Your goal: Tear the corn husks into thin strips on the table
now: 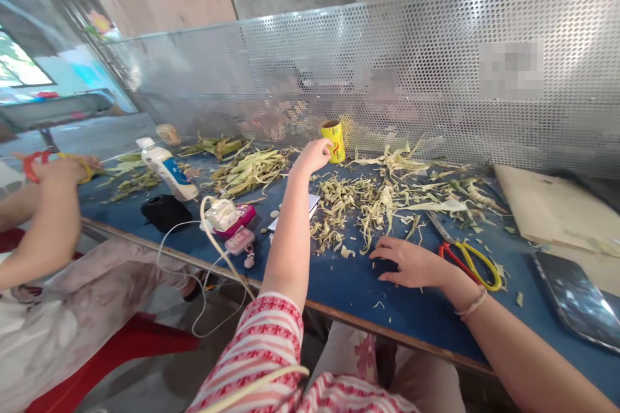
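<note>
My left hand (314,156) is stretched far across the table, its fingers curled against the left side of a yellow roll (336,142). This roll stands upright near the perforated metal screen, with its hollow brown core showing at the top. Resting low on the blue tabletop, my right hand (409,262) has its fingers apart and holds nothing. Just beyond its fingertips lies a pile of shredded dry husk strips (341,206). A pair of scissors (465,255) with red and yellow handles lies beside my right wrist.
A perforated metal screen (436,71) borders the back. At left are more husks (249,171), a white bottle (167,170), a black pouch (166,213) and chargers with cables (232,216). A phone (578,297) and cardboard (557,206) lie right. A co-worker's hand (62,169) holds scissors.
</note>
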The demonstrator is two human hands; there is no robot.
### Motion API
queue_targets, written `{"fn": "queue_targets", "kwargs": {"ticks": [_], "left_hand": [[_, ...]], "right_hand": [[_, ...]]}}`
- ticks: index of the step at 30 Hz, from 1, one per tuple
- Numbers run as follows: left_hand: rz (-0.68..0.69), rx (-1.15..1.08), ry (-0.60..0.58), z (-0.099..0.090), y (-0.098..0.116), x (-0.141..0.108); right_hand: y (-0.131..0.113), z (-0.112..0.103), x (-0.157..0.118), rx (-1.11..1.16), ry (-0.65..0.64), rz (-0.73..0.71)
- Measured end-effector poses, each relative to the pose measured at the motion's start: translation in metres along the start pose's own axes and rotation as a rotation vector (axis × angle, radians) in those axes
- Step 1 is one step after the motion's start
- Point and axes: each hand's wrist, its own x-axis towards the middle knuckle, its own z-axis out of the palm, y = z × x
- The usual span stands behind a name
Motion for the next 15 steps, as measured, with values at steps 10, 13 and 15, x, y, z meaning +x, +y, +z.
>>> {"fn": "queue_targets", "kwargs": {"ticks": [10, 13, 15], "left_hand": [[0.086, 0.341, -0.484, 0.052, 0.062, -0.001], [0.264, 0.294, -0.65, 0.078, 0.088, -0.007], [0.282, 0.3, -0.673, 0.09, 0.094, -0.01]], "right_hand": [[0.033, 0.001, -0.007, -0.16, 0.137, 0.176], [0.045, 0.007, -0.005, -0.196, 0.265, 0.221], [0.05, 0.009, -0.004, -0.193, 0.328, 0.252]]}}
